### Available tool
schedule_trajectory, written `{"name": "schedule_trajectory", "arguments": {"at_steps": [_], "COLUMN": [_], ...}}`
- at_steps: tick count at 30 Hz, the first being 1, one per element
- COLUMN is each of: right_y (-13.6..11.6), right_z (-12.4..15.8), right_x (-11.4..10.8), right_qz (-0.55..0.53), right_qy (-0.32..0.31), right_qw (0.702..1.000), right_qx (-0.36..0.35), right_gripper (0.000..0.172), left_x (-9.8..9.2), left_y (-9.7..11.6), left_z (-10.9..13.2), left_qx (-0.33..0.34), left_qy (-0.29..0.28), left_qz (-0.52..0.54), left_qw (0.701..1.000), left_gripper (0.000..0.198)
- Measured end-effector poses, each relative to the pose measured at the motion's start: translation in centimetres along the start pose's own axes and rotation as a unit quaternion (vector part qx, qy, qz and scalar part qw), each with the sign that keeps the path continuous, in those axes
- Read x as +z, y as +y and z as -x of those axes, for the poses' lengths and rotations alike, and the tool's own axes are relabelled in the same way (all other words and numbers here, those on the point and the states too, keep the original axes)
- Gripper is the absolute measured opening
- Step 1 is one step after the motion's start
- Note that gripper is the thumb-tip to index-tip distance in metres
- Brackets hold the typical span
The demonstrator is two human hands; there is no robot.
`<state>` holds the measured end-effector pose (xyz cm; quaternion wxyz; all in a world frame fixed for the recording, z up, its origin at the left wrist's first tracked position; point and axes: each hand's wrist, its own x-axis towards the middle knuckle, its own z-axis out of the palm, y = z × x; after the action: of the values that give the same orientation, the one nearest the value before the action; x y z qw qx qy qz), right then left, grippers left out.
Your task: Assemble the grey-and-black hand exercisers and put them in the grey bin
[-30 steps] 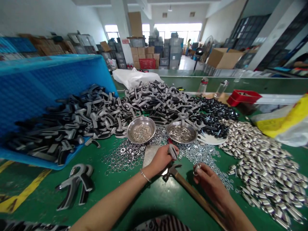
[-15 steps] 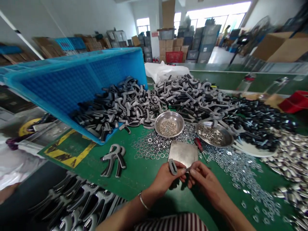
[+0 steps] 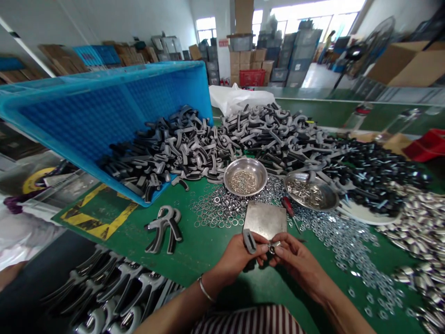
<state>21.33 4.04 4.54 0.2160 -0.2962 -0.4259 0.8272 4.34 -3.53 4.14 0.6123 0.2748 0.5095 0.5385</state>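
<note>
Gray handle piece (image 3: 249, 241): I see it gripped in the left hand (image 3: 234, 257), its slotted end toward my camera and much of its length hidden by the palm and fingers. The left thumb and fingertips also meet the right hand (image 3: 295, 260), which pinches a small shiny metal part (image 3: 274, 246); fingers cover so much of it that I cannot tell its shape, or whether it touches the handle piece. Beyond them on the worktop (image 3: 198, 246) lies a metal plate (image 3: 266, 218), its near edge covered by the hands, with a red-handled screwdriver (image 3: 288, 206) just beside it. Farther out, a blue crate (image 3: 104, 102) and the silver pieces (image 3: 417, 227) run out of my view, as do the clamps (image 3: 139, 297) at lower left, dark and hard to separate.

A second ago the hands were apart, the right one lifting its metal part near a hammer; now their fingertips meet. My view has swung left, bringing in those clamps. Against half a second ago, the metal part shows more plainly.
</note>
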Motion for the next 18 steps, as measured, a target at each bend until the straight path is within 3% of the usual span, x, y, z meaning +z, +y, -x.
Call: {"name": "schedule_trajectory", "arguments": {"at_steps": [3,6,8,13,18], "right_y": [0.6,1.1,1.0,0.2,0.3], "right_z": [0.0,0.0,0.2,0.6,0.6], "right_x": [0.0,-0.3,-0.6,-0.6,0.3], "right_qz": [-0.088,-0.108,-0.069,0.054,-0.016], "right_qy": [0.029,0.045,0.046,0.023,0.012], "right_qw": [0.995,0.99,0.995,0.998,1.0], "right_qx": [0.046,0.085,0.06,-0.029,-0.004], "right_gripper": [0.03,0.034,0.033,0.025,0.029], "left_x": [-0.2,-0.6,-1.0,-2.0,-2.2], "left_y": [-0.1,-0.3,-0.2,0.3,0.7], "left_z": [-0.1,-0.2,-0.2,0.4,0.6], "left_qx": [0.025,0.129,0.184,0.183,0.213], "left_qy": [0.009,0.006,-0.018,-0.079,-0.089], "left_qz": [-0.044,-0.129,-0.184,-0.21,-0.193], "left_qw": [0.999,0.983,0.965,0.957,0.954], "left_gripper": [0.033,0.023,0.02,0.025,0.025]}}
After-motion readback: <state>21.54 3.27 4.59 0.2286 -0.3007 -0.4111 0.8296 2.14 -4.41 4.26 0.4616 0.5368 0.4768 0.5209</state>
